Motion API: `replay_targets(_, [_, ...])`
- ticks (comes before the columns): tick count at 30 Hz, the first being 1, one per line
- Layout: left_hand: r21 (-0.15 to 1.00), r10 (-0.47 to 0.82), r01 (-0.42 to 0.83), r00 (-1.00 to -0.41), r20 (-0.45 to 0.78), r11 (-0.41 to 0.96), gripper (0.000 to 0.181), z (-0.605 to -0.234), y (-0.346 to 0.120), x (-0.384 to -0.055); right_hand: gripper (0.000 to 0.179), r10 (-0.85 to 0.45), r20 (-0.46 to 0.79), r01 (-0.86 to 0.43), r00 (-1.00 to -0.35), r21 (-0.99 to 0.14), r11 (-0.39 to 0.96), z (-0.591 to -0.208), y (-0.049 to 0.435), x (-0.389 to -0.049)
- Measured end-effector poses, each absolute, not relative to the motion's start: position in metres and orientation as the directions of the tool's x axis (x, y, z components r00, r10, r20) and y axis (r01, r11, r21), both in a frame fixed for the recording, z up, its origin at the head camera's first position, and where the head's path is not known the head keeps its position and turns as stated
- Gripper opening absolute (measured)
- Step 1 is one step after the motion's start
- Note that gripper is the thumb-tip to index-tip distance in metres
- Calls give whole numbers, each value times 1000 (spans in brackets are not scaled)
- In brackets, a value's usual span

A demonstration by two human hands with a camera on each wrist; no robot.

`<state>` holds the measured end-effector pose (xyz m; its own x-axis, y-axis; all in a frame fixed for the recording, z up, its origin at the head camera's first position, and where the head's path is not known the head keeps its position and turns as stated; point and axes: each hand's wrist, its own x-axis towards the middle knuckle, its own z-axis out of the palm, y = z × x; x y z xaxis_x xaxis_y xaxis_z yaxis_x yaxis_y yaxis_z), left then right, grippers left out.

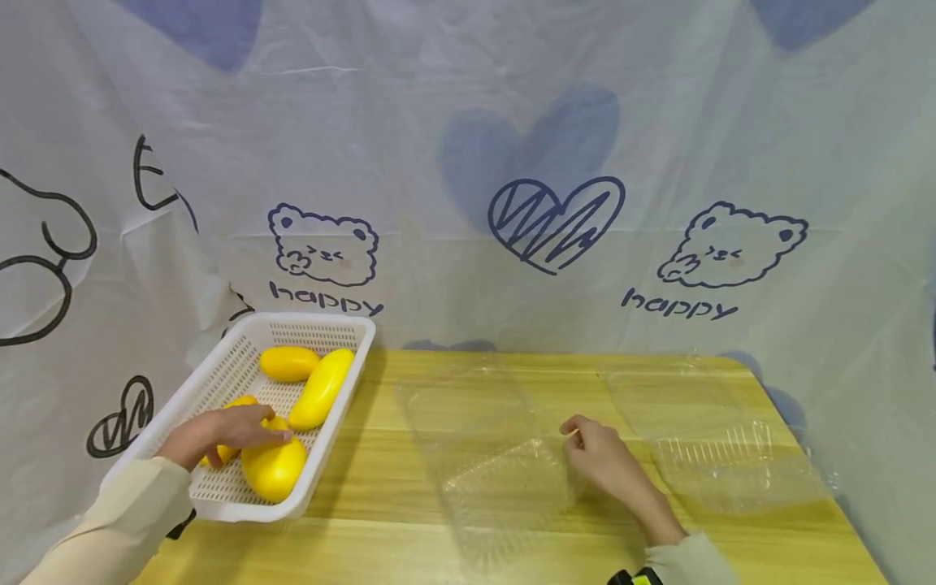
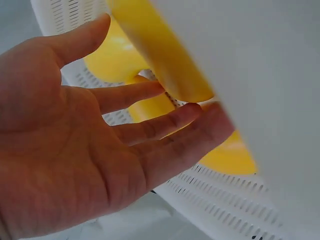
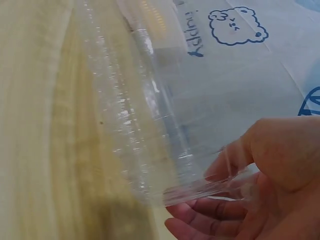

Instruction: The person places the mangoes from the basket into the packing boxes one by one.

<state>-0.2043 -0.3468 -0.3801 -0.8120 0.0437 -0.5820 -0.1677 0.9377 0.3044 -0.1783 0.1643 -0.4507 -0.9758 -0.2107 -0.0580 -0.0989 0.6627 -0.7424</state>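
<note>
Inside the white perforated basket (image 1: 234, 510) lie several yellow mangoes, two of them, a rounded mango (image 1: 288, 363) and a long curved mango (image 1: 320, 392), toward the far end. My left hand (image 1: 236, 429) is over the near mangoes, its fingers reaching down beside the large front mango (image 1: 274, 471). In the left wrist view the thumb stands apart and the extended fingertips are right at a mango (image 2: 170, 60). On the right, my right hand (image 1: 603, 459) pinches the side edge of an opened clear plastic clamshell box (image 3: 145, 125) between thumb and fingers.
A second opened clear clamshell box (image 1: 738, 471) lies at the right of the wooden table (image 1: 366, 528). A pale curtain (image 1: 424, 276) printed with hearts and bears hangs behind the table and along its sides.
</note>
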Motion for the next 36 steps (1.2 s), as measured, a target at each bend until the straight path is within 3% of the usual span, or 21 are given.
replay_targets(5, [332, 31, -217, -795, -606, 918, 101, -384, -343, -204, 29, -194, -24, -113, -981, -739, 664, -459, 162, -174])
replay_targets(12, [368, 44, -252, -771, -635, 895, 91, -389, -341, -206, 19, -289, -29, -168, -957, -755, 633, -470, 163, -169])
replay_targets(18, [342, 24, -260, -765, -644, 903, 88, -390, -341, -209, 22, -402, -6, -271, -916, -729, 629, -475, 164, -170])
replay_targets(26, [298, 34, -212, -762, -647, 931, 84, -393, -336, -220, 28, -399, 38, -328, -916, -642, 693, -485, 162, -168])
replay_targets(36, [233, -15, -216, -764, -645, 948, 109, -394, -331, -224, 30, -344, 124, -363, -931, -433, 825, -492, 154, -168])
